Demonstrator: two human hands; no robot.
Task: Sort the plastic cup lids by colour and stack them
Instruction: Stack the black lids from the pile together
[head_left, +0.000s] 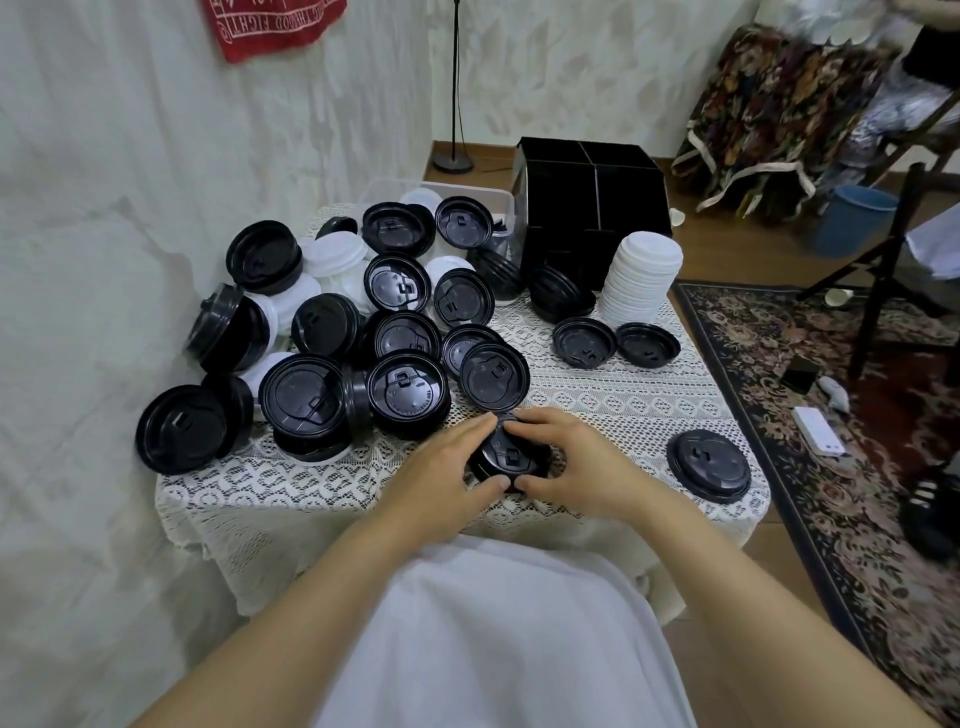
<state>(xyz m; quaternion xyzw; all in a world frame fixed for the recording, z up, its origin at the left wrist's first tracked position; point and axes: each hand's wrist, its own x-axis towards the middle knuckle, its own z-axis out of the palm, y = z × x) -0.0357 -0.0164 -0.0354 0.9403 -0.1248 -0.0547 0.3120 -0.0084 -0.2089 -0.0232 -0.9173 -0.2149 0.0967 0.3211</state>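
Note:
A small stack of black lids (511, 460) sits on the lace tablecloth near the table's front edge. My left hand (447, 467) grips its left side and my right hand (566, 462) grips its right side, fingers curled round the rim. A big jumbled heap of black lids (343, 343) mixed with white lids (337, 254) covers the left and back of the table. A tall neat stack of white lids (641, 278) stands at the back right. Two single black lids (615, 342) lie in front of it, and another black lid (709, 464) lies at the right edge.
A black divided organiser box (592, 187) and a clear plastic bin (467, 192) stand at the table's back. The lace-covered table (597, 395) meets the wall on the left. To the right are a patterned rug (831, 395), a chair, a blue bucket (857, 218) and a phone on the floor.

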